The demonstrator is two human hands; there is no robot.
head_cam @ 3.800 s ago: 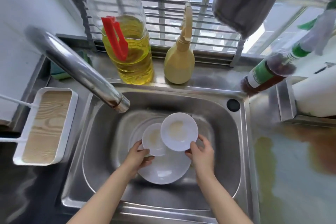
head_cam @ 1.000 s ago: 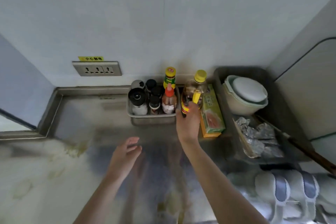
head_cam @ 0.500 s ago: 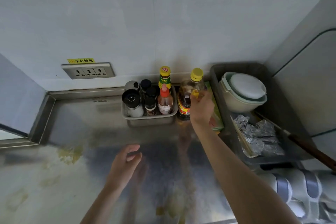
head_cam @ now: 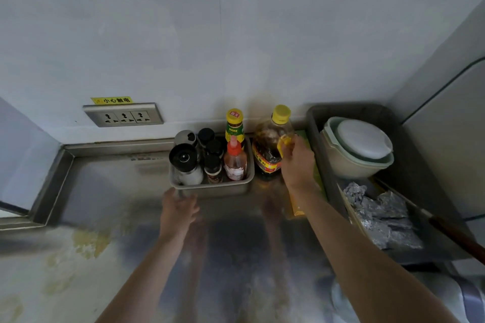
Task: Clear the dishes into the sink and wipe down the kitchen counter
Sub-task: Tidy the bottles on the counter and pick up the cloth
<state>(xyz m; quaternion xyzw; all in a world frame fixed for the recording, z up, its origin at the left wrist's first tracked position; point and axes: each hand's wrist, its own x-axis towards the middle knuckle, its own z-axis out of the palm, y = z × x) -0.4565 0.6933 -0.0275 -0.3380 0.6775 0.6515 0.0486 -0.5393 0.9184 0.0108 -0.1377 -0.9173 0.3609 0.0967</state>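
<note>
My right hand [head_cam: 298,165] grips the yellow handle of an oil bottle with a yellow cap [head_cam: 273,144], which stands on the steel counter [head_cam: 105,186] by the back wall, right of a small metal tray [head_cam: 212,187] full of condiment bottles. My left hand [head_cam: 178,211] reaches the tray's front left corner with its fingers at the rim; whether they grip it is unclear. Yellowish stains [head_cam: 89,242] mark the counter at the left. No dishes or sink are in view.
A dark bin [head_cam: 315,123] at the right holds a pale bowl with a lid [head_cam: 359,147] and crumpled foil [head_cam: 380,217]. A green and yellow box [head_cam: 299,207] lies between bottle and bin. A wall socket [head_cam: 123,114] sits above the counter.
I have turned from the sink, where both hands held white dishes, to the counter. My right hand set the oil bottle back by the wall. My left hand moved forward to the tray.
</note>
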